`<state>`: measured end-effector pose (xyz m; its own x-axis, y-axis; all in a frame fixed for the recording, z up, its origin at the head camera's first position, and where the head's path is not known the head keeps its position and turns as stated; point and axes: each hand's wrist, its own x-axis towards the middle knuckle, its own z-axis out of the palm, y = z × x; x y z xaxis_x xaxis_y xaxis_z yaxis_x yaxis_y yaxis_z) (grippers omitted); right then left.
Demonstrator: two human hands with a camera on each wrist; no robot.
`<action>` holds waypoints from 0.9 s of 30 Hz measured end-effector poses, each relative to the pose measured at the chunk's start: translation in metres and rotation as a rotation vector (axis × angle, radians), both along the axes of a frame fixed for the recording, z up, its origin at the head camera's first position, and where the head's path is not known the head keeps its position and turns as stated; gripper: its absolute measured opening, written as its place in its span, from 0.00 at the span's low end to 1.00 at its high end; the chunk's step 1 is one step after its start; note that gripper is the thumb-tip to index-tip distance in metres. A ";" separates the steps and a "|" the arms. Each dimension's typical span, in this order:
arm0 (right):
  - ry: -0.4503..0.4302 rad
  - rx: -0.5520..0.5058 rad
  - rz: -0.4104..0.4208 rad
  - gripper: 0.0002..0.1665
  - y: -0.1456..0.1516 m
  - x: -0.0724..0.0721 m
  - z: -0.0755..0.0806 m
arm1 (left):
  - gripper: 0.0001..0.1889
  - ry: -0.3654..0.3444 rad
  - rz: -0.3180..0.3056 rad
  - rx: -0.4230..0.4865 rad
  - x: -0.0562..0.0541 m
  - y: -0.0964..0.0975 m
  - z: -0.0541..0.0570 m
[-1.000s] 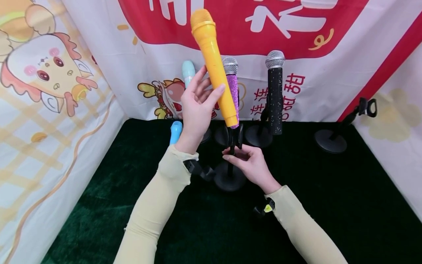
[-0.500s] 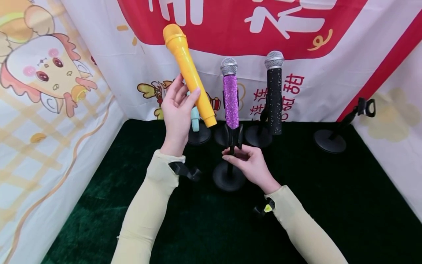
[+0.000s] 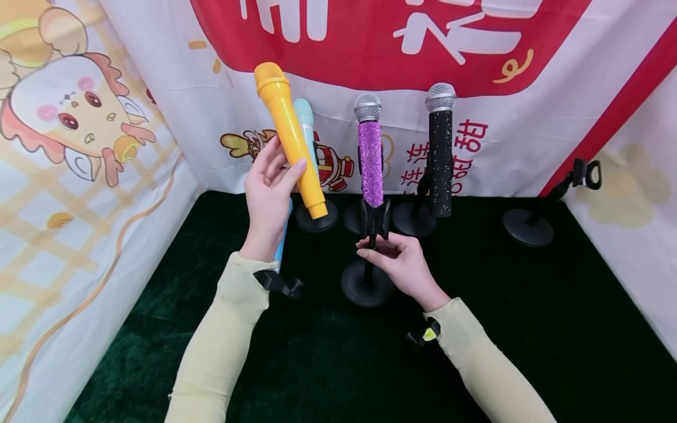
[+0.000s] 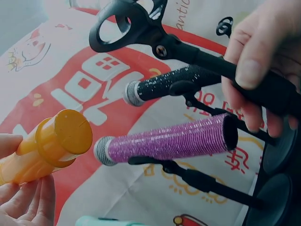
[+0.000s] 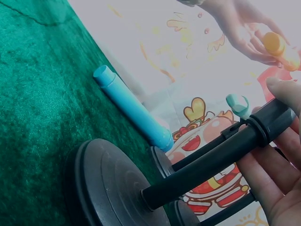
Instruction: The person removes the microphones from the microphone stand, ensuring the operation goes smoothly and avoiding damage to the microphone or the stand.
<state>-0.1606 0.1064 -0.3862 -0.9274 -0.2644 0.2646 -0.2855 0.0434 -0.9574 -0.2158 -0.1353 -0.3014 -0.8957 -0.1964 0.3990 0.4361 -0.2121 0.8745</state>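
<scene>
My left hand point(image 3: 267, 202) holds a yellow microphone point(image 3: 292, 138) by its lower body, fingers behind and thumb in front. The microphone leans left with its head up. Its flat lower end point(image 4: 74, 132) faces the stand's clip in the left wrist view. My right hand point(image 3: 404, 264) grips the pole of a black desktop microphone stand point(image 5: 202, 174), just under the clip point(image 4: 110, 30). That clip is bare, and its round base point(image 3: 367, 285) rests on the green cloth. Right behind it in the head view, a purple glitter microphone point(image 3: 371, 161) sits in another stand.
A black speckled microphone point(image 3: 441, 161) and a mint microphone point(image 3: 305, 111) stand in holders along the back. A blue microphone point(image 5: 131, 108) lies on the green cloth point(image 3: 328, 364), partly behind my left wrist. Another stand point(image 3: 529, 226) with a bare clip is far right.
My left hand has carried the yellow microphone left and down, away from the purple microphone, which now shows fully. My right hand has stayed on the stand's pole.
</scene>
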 end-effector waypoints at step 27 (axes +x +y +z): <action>0.005 -0.017 0.023 0.10 0.000 0.001 0.001 | 0.32 -0.135 0.084 -0.198 0.012 -0.043 -0.041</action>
<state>-0.1601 0.1062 -0.3850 -0.9198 -0.2814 0.2735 -0.2906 0.0200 -0.9566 -0.2039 -0.1788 -0.3426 -0.9273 -0.2021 0.3151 0.3216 0.0006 0.9469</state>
